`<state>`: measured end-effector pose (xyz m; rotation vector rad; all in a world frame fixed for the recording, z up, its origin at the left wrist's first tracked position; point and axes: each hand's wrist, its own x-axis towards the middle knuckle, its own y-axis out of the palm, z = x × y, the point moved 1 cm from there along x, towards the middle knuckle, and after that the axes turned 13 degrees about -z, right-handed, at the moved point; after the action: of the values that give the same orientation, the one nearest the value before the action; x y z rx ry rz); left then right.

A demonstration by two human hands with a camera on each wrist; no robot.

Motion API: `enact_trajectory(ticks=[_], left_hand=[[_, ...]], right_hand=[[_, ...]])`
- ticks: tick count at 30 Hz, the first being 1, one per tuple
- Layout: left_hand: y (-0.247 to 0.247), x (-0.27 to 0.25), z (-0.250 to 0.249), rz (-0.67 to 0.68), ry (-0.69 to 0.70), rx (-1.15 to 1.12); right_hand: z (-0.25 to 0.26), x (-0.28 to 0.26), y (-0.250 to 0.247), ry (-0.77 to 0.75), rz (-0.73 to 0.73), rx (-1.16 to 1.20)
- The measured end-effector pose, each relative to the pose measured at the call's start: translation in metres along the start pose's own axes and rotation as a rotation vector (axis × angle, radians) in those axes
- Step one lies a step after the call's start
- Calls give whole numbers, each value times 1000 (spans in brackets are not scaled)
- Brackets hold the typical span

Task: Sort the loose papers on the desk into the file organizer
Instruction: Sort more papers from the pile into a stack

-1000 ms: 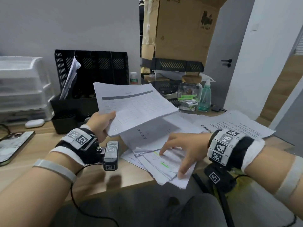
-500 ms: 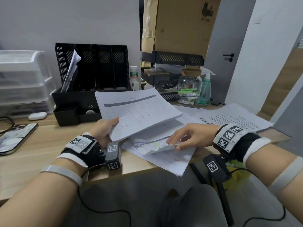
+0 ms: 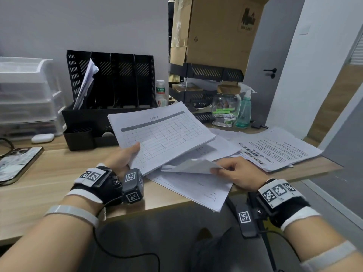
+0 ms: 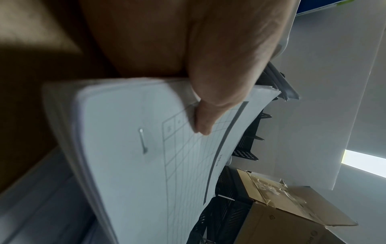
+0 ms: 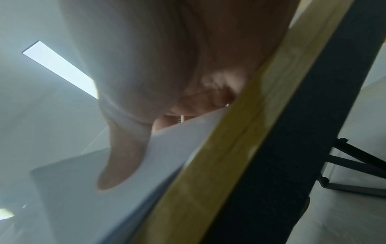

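Observation:
My left hand grips a stapled stack of table forms by its near corner, thumb on top, holding it above the desk; the left wrist view shows the thumb on the stapled stack. My right hand pinches the corner of a loose sheet and lifts it off the paper pile at the desk's front edge; in the right wrist view the thumb lies on that sheet. The black file organizer stands behind, with papers in its leftmost slot.
More printed sheets lie at the right end of the wooden desk. A phone and a white case lie left, by clear drawers. A bottle, glass jar, spray bottle and cardboard box stand behind.
My right hand went from pressing flat on the pile to pinching a sheet's corner and lifting it. The left hand with its stack sank a little toward the desk.

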<state>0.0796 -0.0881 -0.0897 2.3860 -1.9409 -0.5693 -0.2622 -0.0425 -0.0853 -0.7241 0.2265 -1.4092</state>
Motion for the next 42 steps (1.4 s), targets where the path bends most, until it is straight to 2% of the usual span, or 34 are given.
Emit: enact_trajectory(ticks=[3,7,13,18,22,25,31,36,42], left_hand=[[2,-2,0,9,10,-13],[2,-2,1,14,5,-53],[3,0,1,8,32,-50],[2,-4,0,11,19,-30],[2,-5,3,26,26,-31],[2,-6,3,41,43,-45],[-1,-3,2,16,56,-34],[1,-1,3,41,53,-60],[-1,4,4,38,37,-54]], right_hand=[[3,-6,1,0,-23,99],[-3,-10,0,8,-40,79],[-10,-11,-4,50,-141,86],[0,-15,-3,60,-74,93],[13,-18,5,-24,25,-25],[14,-22,10,-71,78,-212],[28,-34,30,-138,42,-505],[41,-42,35,-171,86,-481],[26,-32,39,-118,-138,-379]])
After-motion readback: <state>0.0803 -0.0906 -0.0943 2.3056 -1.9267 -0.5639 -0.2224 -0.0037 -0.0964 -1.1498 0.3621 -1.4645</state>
